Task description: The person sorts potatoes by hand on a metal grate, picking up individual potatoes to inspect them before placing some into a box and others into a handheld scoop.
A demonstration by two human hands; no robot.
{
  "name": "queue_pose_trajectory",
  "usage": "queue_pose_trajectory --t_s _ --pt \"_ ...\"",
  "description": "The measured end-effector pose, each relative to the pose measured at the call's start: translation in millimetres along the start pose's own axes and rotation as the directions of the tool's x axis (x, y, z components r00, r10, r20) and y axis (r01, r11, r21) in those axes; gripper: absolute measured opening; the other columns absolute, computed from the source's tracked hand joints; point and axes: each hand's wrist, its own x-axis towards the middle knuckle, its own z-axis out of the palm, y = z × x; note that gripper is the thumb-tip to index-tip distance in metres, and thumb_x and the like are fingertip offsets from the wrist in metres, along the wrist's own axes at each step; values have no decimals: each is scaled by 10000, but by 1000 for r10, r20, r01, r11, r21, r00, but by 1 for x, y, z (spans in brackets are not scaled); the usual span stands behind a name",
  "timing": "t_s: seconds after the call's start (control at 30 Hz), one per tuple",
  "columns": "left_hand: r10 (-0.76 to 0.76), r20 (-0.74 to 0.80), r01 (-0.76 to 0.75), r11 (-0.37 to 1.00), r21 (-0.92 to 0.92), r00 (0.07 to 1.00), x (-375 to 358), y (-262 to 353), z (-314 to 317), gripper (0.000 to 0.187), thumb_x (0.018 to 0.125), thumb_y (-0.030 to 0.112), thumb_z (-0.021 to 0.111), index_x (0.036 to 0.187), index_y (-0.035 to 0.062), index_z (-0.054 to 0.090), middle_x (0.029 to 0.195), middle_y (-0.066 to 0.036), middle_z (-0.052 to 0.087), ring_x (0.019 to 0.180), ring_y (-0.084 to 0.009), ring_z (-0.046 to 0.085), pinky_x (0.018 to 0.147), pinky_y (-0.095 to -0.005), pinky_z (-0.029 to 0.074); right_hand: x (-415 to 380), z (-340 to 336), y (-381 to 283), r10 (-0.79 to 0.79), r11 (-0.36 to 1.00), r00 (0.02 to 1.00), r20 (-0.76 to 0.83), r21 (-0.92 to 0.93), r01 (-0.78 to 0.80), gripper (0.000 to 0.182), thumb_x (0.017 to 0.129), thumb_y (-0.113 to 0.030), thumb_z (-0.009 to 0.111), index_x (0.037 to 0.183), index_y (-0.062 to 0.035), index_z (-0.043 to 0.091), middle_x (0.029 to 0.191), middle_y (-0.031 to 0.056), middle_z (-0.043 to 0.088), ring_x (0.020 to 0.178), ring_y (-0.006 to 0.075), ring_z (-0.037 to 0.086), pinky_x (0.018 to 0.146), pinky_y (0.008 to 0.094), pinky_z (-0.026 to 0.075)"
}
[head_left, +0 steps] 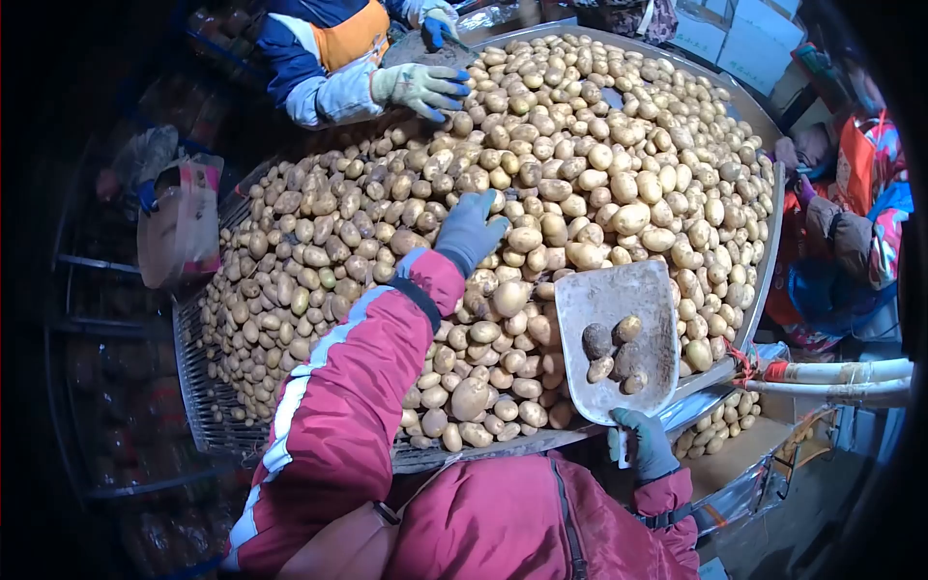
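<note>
My left hand (471,230), in a grey-blue glove, reaches over the middle of a large heap of potatoes (619,184). Its thumb stands apart from the fingers, and the fingertips touch the potatoes around them. No potato shows in its grasp. Near the front right edge, my right hand (645,443), gloved alike, grips the handle of a pale, dirt-smeared scoop (638,290). The scoop lies over the heap with its open side up. Several potatoes (628,329) rest in it, some of them dark.
A metal-edged sorting table (773,232) holds the heap. Across it, a person's gloved hand (425,89) touches the potatoes. Another person (851,222) stands at the right. A cut-open plastic container (181,222) hangs at the left. White pipes (841,372) jut in at the right. More potatoes (720,425) lie below.
</note>
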Motion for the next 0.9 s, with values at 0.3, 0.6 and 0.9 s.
queue_pose_trajectory --t_s 0.3,0.6,0.9 --pt "76 112 -50 975 -217 991 -33 24 -17 454 909 289 705 1295 55 654 1329 -199 562 1196 -342 577 1036 -407 476 5 -10 12 18 999 998 -64 42 -15 203 923 -235 685 879 -38 665 623 87 626 454 217 561 442 362 465" --pt "137 81 -117 969 -217 987 6 70 57 551 836 262 700 1336 48 608 1356 -234 582 1226 -403 591 1065 -439 478 0 -2 6 20 997 997 -78 69 -15 217 912 -207 678 855 2 687 623 79 638 456 192 576 429 308 432" --pt "110 18 -111 962 251 994 27 29 8 512 845 289 706 1285 41 616 1162 -225 639 1089 -397 614 957 -477 508 -1 -5 9 -26 992 1000 10 125 25 188 938 -187 644 887 -7 659 561 73 614 414 186 562 411 297 420"
